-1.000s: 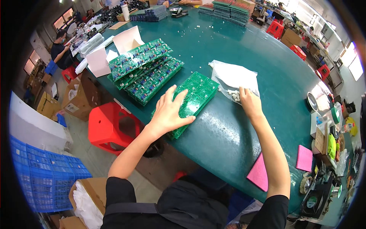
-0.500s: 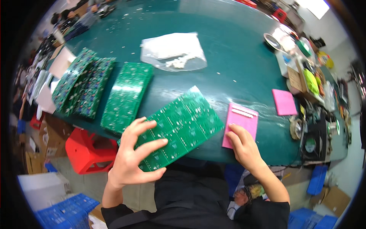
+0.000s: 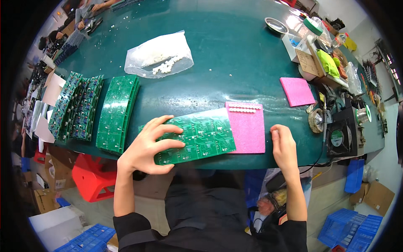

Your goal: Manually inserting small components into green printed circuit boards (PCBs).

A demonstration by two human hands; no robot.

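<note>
Green circuit board [image 3: 201, 136]: flat, rectangular, pale traces in repeating sections, small light dots, whitish shine near its far right corner. I have it by the front edge of the desk [image 3: 218, 46], its right end overlapping the left edge of a pink foam pad [image 3: 248, 133]. Left hand [image 3: 147, 145] grips the board's left end, fingers spread on top, thumb at the near edge. Right hand [image 3: 284, 145] has fingers curled, right of the pad; can't tell if it pinches anything.

Hidden: board's underside, its left end under my fingers, and the pad's left part. Can't tell if board and pad touch. Two rows of white pieces [image 3: 243, 108] sit along the pad's far edge, too small to detail.

Room: green strip runs between board and clear bag [image 3: 157, 56] toward the far edge; board stack [image 3: 117, 113] bounds the left, second pink pad [image 3: 297, 91] the right. Front edge is tight.
</note>
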